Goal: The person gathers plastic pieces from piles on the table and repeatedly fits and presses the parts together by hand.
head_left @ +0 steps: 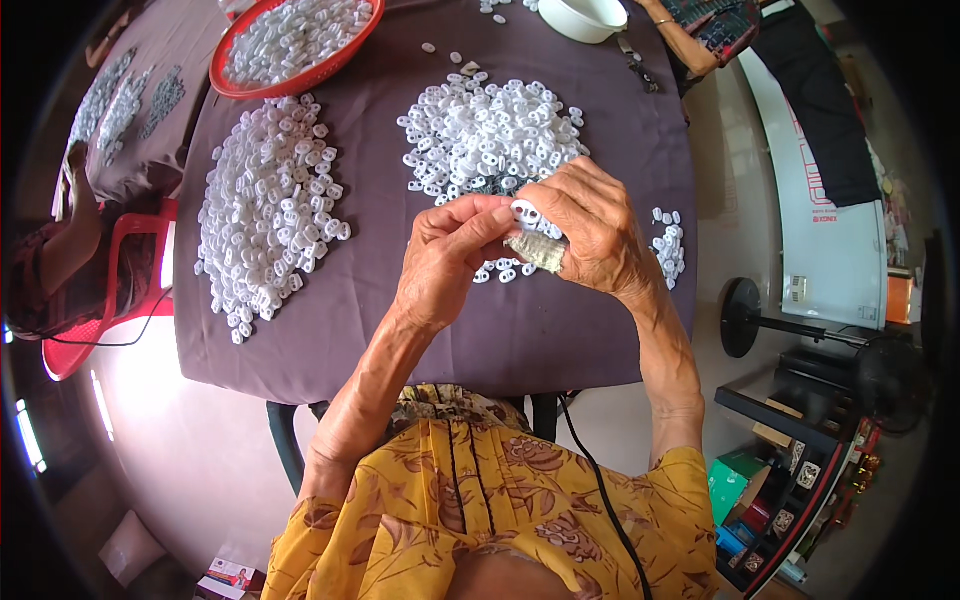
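Between my two hands is a small white oval plastic piece point(525, 212) with two holes. My left hand point(450, 245) is closed, its thumb and forefinger pinching the piece's left end. My right hand point(590, 225) has its fingers curled round the right side of the same piece. A pale cloth wrap point(537, 250) shows at my right thumb. Just beyond my hands lies a heap of similar white pieces point(490, 125), with some dark grey bits point(490, 186) at its near edge. A few more white pieces point(505, 270) lie partly hidden beneath my hands.
A long pile of white pieces point(265, 210) covers the left of the purple tablecloth point(375, 340). At the back stand a heaped red basket point(228, 80) and a white bowl point(580, 25). A small pile point(668, 250) sits at the right edge. Other people's arms show at both sides.
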